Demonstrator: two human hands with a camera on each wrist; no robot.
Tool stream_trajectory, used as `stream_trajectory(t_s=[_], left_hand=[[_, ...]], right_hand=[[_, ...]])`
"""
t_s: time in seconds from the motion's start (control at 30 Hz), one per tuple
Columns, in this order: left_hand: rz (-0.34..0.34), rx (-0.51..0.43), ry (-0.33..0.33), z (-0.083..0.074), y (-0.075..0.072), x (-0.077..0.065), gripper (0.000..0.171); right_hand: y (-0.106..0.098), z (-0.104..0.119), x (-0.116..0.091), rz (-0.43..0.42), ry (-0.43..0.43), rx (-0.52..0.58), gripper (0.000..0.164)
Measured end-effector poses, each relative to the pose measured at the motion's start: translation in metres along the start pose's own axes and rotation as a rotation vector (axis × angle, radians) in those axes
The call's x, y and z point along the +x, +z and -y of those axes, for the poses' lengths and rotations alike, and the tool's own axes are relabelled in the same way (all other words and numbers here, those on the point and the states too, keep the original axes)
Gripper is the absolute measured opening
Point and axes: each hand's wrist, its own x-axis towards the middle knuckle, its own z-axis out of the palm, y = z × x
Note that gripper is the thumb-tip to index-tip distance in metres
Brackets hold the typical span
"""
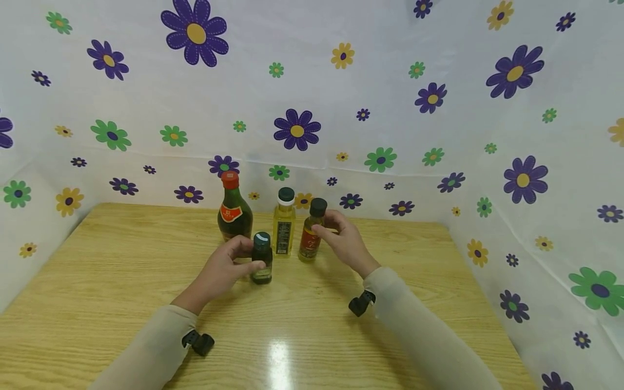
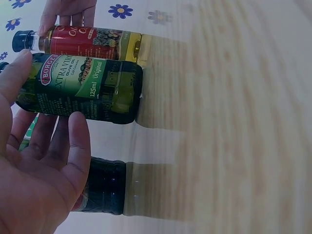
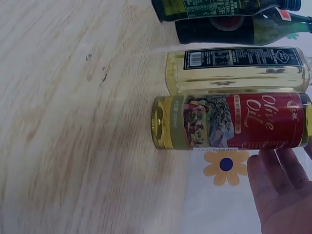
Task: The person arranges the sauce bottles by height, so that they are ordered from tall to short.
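Observation:
Four bottles stand close together on a wooden table [image 1: 122, 271]. My left hand [image 1: 255, 253] grips the small dark green olive oil bottle [image 1: 261, 262] at the front, thumb and fingers curled round its body [image 2: 97, 90]. My right hand [image 1: 320, 222] holds the small red-labelled olive oil bottle [image 1: 310, 238] near its neck. The right wrist view shows that red label [image 3: 229, 121] with my fingers [image 3: 280, 185] just beside it. Between the two hands stands a pale yellow oil bottle [image 1: 284, 227] with a dark cap. A larger dark bottle [image 1: 234, 214] with a red cap stands behind my left hand.
White cloth printed with flowers [image 1: 297, 130] walls in the table at the back and on both sides. Bare wood stretches to the left, the right and the front of the bottles. A small black wrist camera [image 1: 361, 303] sits on each sleeve.

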Motion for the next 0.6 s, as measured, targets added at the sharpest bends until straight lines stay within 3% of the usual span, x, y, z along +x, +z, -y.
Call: stream_trajectory(t_s=[0.27,0.6], left_hand=[[0.001,-0.003,-0.005,0.001,0.001,0.000,0.041],[-0.001,0.002,-0.003,0.003,0.000,0.001,0.041]], right_hand=[[-0.016,0.001,-0.004,0.024,-0.014,0.003,0.039],[-0.049,-0.015,-0.011,0.001,-0.018,-0.049,0.045]])
